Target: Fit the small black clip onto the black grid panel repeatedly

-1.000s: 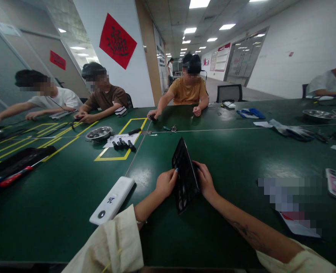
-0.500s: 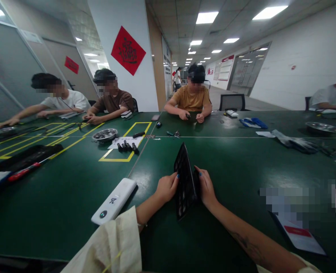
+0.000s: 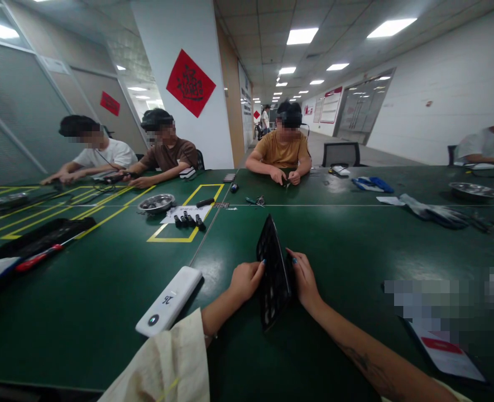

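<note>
A thin black panel with rows of dark recesses on its left face stands almost edge-on above the green table. My left hand is closed on its left side, thumb on the face and the other fingers hidden behind it. At the right edge, my right hand has its thumb and fingers bent round the panel's dark back side. What lies between panel and right palm is too dark to make out. Left of my forearm lies a white power bank marked 26.
Black cylindrical parts lie on white paper beside a metal bowl. A red screwdriver and black tray are at left. Gloves and a phone-like slab lie right. Several people sit around the table.
The panel stays in my hands and has turned slightly, its right edge now closer to me. The view has tilted up a little. Across the table, a person's hands have come together.
</note>
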A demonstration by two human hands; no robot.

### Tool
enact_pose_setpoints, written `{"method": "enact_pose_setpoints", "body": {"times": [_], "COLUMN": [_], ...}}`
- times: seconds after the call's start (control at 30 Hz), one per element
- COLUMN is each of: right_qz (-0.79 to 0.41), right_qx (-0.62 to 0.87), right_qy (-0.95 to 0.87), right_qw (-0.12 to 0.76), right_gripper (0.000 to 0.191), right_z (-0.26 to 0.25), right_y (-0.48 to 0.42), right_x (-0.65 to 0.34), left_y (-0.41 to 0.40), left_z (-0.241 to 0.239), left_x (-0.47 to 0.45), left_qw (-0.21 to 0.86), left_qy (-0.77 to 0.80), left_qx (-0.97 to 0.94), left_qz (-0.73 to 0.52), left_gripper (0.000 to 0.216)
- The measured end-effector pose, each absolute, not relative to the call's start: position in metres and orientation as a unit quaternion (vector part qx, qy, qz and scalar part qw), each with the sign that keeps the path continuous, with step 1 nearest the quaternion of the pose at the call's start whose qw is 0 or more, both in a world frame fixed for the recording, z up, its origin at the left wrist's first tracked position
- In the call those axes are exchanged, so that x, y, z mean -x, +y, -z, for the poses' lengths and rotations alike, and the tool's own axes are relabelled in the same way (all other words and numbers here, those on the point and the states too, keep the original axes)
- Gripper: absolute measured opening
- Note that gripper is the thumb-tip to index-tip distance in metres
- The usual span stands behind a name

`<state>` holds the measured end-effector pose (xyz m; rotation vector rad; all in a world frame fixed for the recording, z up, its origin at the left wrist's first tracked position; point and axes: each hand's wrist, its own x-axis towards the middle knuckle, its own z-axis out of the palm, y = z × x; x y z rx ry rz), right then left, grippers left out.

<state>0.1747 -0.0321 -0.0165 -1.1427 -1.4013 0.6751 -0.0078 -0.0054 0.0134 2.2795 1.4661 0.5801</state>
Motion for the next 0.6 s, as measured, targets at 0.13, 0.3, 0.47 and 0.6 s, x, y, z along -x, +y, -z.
{"method": "enact_pose_setpoints", "body": {"times": [0.13,0.3,0.47,0.6], "right_qz": [-0.285,-0.281,-0.276,-0.271], "right_qx": [0.486,0.479,0.476,0.475], "right_qy": [-0.598,-0.6,-0.602,-0.601], "right_qw": [0.571,0.576,0.579,0.583], "right_gripper": [0.045,0.045,0.043,0.043], "right_z": [0.0172,0.019,0.0205,0.0214], "right_y": [-0.0308,-0.0291,-0.0283,-0.0278], "right_x": [-0.1744,-0.1751,-0.1757,-0.1756], "left_y": [-0.0072,-0.005,-0.004,-0.005], "left_z": [-0.0154,-0.0125,-0.01,-0.012], "left_x": [0.0073,0.0093,0.0124,0.0126], "left_qw": [0.186,0.185,0.181,0.166], "left_qy": [0.516,0.496,0.487,0.488], "left_qx": [-0.804,-0.814,-0.826,-0.831], "left_qz": [-0.228,-0.238,-0.219,-0.211], "left_gripper": [0.037,0.032,0.032,0.032]}}
